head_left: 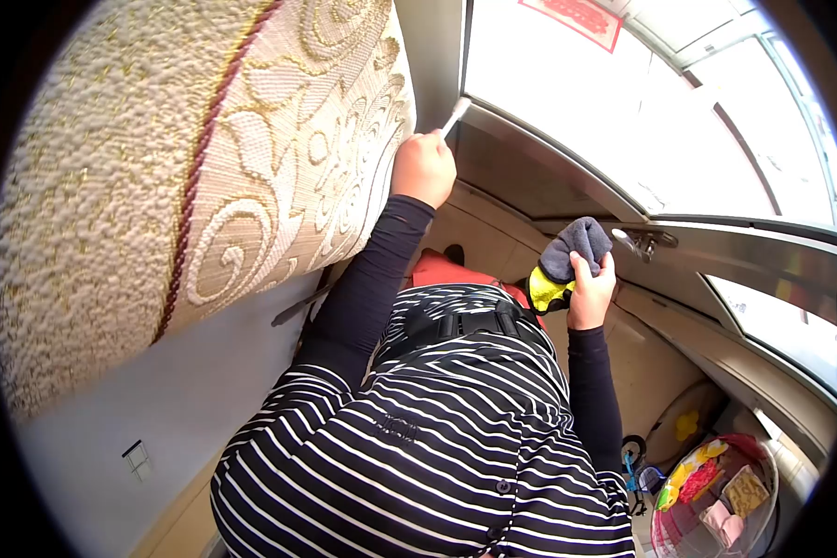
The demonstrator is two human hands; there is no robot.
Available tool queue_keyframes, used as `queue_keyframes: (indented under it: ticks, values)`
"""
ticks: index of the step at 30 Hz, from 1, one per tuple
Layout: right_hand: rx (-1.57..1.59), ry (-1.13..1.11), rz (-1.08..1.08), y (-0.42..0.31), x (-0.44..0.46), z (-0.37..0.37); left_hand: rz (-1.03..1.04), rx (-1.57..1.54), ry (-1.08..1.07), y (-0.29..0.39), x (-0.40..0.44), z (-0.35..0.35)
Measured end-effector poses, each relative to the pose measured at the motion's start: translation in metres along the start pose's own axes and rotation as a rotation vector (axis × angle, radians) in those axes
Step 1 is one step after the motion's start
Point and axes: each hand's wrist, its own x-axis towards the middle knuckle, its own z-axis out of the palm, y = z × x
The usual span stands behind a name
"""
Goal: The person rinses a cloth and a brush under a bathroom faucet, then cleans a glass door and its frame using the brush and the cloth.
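Observation:
My left hand (423,169) is closed in a fist around a slim white stick-like tool (456,116). The tool's far end meets the corner of the metal window frame (530,139); its exact kind does not show. In my right hand (591,290) is a folded cloth (575,249), dark grey on top with bright yellow-green below. Thumb and fingers pinch its edge, in front of my waist and near the window handle (646,244).
A thick patterned curtain (298,158) hangs close along my left arm. At lower right stands a basket (658,530) with colourful items in it. A switch plate (136,458) is on the wall at lower left. Red paper (577,19) shows on the glass.

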Motion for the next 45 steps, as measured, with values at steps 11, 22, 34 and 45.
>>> queue_keyframes:
  ticks: [11, 22, 34, 45]
  values:
    - [-0.680, 0.051, -0.793, -0.027, 0.066, 0.111, -0.003, -0.023, 0.173, -0.012, -0.016, -0.062]
    - [-0.498, 0.290, -0.386, 0.025, 0.109, 0.261, -0.087, 0.013, 0.275, -0.018, -0.056, -0.098]
    - [-0.997, -0.461, -0.265, 0.019, 0.137, 0.208, -0.119, 0.027, 0.269, -0.015, -0.052, -0.115]
    - [-0.990, -0.067, -0.738, 0.022, 0.125, 0.236, -0.002, 0.057, 0.215, 0.010, -0.041, -0.117]
